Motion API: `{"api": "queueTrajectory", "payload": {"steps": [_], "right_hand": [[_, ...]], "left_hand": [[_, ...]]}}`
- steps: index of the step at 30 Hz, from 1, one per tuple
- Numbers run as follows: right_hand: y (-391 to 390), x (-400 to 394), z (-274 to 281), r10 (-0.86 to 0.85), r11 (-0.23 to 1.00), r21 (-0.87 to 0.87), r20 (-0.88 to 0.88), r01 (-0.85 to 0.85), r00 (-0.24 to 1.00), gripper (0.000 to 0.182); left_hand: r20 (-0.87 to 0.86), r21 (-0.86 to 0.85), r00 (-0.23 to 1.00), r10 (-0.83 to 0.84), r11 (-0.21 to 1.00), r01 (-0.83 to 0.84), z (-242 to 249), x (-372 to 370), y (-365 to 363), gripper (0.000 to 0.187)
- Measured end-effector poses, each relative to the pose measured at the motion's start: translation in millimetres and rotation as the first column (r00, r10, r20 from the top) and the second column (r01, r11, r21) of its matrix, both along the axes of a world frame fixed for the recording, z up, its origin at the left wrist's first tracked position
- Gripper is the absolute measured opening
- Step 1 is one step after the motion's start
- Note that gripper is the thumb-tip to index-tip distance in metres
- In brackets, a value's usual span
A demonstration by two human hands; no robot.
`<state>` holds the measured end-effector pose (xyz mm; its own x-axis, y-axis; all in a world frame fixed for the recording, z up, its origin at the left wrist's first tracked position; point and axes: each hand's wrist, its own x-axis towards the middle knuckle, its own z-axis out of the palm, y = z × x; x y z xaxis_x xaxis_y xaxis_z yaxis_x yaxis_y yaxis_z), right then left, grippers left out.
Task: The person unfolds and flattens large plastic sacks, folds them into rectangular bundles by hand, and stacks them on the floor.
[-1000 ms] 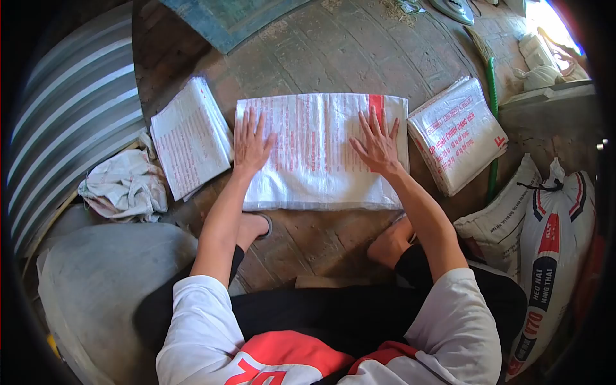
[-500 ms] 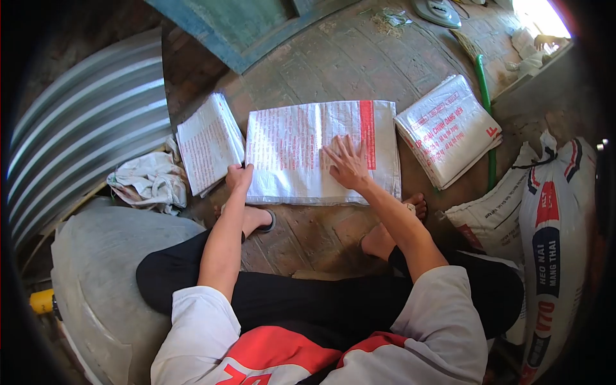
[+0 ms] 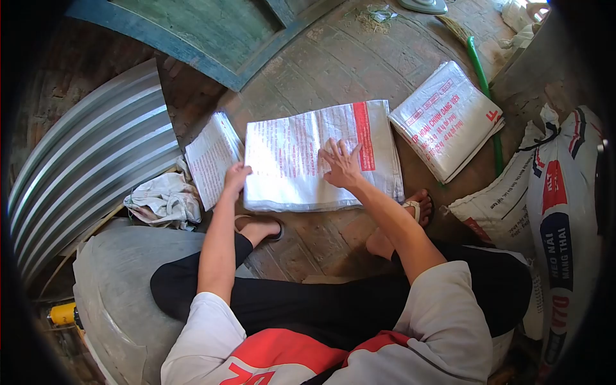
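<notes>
A flat stack of white printed sacks [image 3: 289, 144] with a red stripe lies on the brick floor between my feet and the door. My right hand [image 3: 341, 164] rests on its top with the fingers spread. At its left edge, my left hand [image 3: 237, 177] is closed, thumb and fingers pinching the edge of the stack. Left of it is a smaller pile of printed sacks [image 3: 208, 160], partly behind my left hand. Another folded pile [image 3: 447, 122] with red lettering lies to the right.
Corrugated metal sheet [image 3: 96, 147] and a crumpled white cloth [image 3: 165, 199] are on the left. A blue-green door [image 3: 237, 74] stands at the top. Filled sacks [image 3: 557, 224] and a broom with a green handle [image 3: 478, 64] are on the right.
The view has shifted and tilted slightly. Both hands remain at about the same places on the middle stack.
</notes>
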<state>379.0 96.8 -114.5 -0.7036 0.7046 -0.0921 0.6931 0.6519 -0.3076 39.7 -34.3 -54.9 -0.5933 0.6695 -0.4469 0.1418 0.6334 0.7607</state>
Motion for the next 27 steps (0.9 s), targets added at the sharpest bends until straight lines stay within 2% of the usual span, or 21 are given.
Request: {"api": "queueTrajectory", "payload": {"steps": [1, 3, 5, 6, 9, 12, 14, 15, 16, 17, 18, 21, 23, 24, 27], "right_hand": [[1, -2, -4, -0.002, 1.000, -0.005, -0.010, 0.002, 1.000, 0.077], [1, -5, -10, -0.019, 0.999, -0.030, -0.037, 0.018, 0.999, 0.077], [0, -10, -2, -0.054, 0.996, -0.076, -0.078, 0.048, 0.996, 0.077], [1, -13, 5, -0.056, 0.991, -0.119, -0.020, 0.053, 0.998, 0.076], [2, -18, 9, -0.067, 0.989, -0.132, 0.019, 0.069, 0.998, 0.075], [13, -12, -3, -0.061, 0.974, -0.223, -0.086, 0.040, 0.994, 0.073], [22, -12, -15, -0.130, 0.941, -0.329, -0.147, 0.075, 0.981, 0.074], [29, -10, -22, -0.169, 0.921, -0.378, -0.172, 0.093, 0.971, 0.075], [41, -7, -36, -0.369, 0.748, -0.661, -0.346, 0.055, 0.863, 0.078], [54, -3, -54, -0.592, 0.514, -0.854, -0.418, -0.077, 0.689, 0.081], [62, 6, -65, -0.794, 0.266, -0.922, -0.375, -0.282, 0.478, 0.085], [71, 55, -24, -0.965, 0.021, -0.847, -0.157, -0.531, 0.211, 0.091], [69, 79, 3, -0.973, 0.061, -0.881, -0.158, -0.469, 0.169, 0.093], [64, 81, 16, -0.983, 0.103, -0.838, -0.167, -0.535, 0.071, 0.087], [66, 87, 14, -0.920, 0.095, -0.934, -0.214, -0.344, 0.328, 0.074]], "left_hand": [[0.058, 0.040, 0.998, -0.023, 0.999, 0.021, 1, -16, 6, 0.033], [0.022, 0.057, 0.999, 0.024, 0.998, -0.026, 62, 9, 28, 0.034], [-0.039, 0.166, 0.998, -0.052, 0.984, 0.058, 85, 9, 44, 0.034], [-0.076, 0.216, 0.993, -0.090, 0.971, 0.104, 96, 8, 49, 0.034], [-0.038, 0.227, 0.960, -0.276, 0.934, 0.277, 136, 53, 69, 0.036], [0.092, 0.283, 0.872, -0.480, 0.852, 0.440, 139, 110, 88, 0.047], [0.083, 0.290, 0.797, -0.598, 0.780, 0.555, 127, 149, 95, 0.046], [0.067, 0.242, 0.749, -0.660, 0.739, 0.629, 118, 164, 97, 0.046], [0.000, 0.207, 0.717, -0.698, 0.701, 0.682, 120, 187, 98, 0.043], [-0.038, 0.209, 0.725, -0.688, 0.704, 0.679, 114, 208, 96, 0.040], [-0.086, 0.197, 0.738, -0.670, 0.714, 0.671, 104, 226, 95, 0.040], [-0.127, 0.205, 0.755, -0.643, 0.728, 0.654, 77, 268, 89, 0.046], [-0.095, 0.240, 0.773, -0.627, 0.739, 0.629, 55, 288, 86, 0.049], [-0.008, 0.269, 0.772, -0.636, 0.742, 0.614, 49, 296, 84, 0.044], [-0.262, 0.350, 0.813, -0.521, 0.733, 0.583, 9, 295, 81, 0.041]]}}
